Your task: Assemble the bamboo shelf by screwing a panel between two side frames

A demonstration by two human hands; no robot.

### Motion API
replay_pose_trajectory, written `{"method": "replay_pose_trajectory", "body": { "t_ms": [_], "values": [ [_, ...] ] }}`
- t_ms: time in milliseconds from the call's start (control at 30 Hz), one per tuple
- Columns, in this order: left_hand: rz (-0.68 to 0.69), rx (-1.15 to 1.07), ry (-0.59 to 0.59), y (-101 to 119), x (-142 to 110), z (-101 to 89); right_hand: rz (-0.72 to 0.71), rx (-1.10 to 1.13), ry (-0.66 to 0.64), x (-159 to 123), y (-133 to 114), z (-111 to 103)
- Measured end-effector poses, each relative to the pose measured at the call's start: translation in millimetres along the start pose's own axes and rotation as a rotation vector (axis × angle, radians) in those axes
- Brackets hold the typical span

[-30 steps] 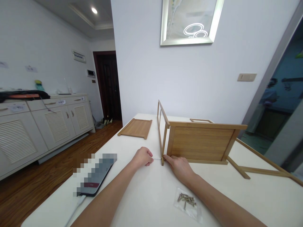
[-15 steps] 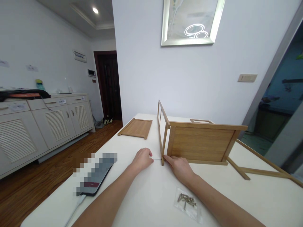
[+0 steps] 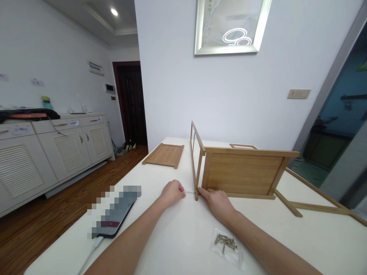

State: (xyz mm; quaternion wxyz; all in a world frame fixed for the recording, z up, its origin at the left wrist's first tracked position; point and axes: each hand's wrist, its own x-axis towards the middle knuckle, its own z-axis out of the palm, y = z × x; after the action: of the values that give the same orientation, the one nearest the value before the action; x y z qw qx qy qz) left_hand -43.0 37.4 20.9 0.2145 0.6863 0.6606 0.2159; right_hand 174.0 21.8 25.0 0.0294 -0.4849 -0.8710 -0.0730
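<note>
My left hand (image 3: 172,193) is closed around one end of a thin metal rod, apparently a hex key (image 3: 189,192). Its far end meets the foot of an upright wooden frame (image 3: 198,160). On the other side of that foot, my right hand (image 3: 216,202) presses its fingers against the low corner where the frame joins a brown wooden panel (image 3: 243,172). The panel stands on its long edge, with the narrow frame at its left end. My right thumb is hidden.
A clear bag of screws (image 3: 226,244) lies near my right forearm. The white table (image 3: 169,244) also bears a flat wooden panel (image 3: 164,154), a phone (image 3: 123,214) with a cable, and wooden frame pieces (image 3: 318,208) at the right. A wall rises behind.
My left fingers have turned slightly around the thin rod. My right hand, the frame and the panel hold their places; the view has shifted a little.
</note>
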Motion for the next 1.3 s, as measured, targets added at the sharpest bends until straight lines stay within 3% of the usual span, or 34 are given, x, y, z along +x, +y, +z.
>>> {"method": "replay_pose_trajectory", "body": {
  "t_ms": [433, 867, 1000, 1300],
  "values": [
    [0.078, -0.005, -0.015, 0.9, -3.6, -5.4, 0.000, -0.003, -0.018, -0.3, -1.4, -3.3],
    [-0.017, 0.032, 0.061, 7.2, -6.4, -3.5, -0.013, -0.006, -0.016, -1.1, -2.1, -4.6],
    [-0.042, -0.066, 0.068, 3.0, -5.3, -8.0, -0.011, -0.005, -0.019, -0.9, -2.4, -4.9],
    [-0.118, -0.489, -0.092, 0.2, 1.4, -8.8, -0.019, -0.003, -0.010, -1.0, -2.4, -4.2]
  ]
}}
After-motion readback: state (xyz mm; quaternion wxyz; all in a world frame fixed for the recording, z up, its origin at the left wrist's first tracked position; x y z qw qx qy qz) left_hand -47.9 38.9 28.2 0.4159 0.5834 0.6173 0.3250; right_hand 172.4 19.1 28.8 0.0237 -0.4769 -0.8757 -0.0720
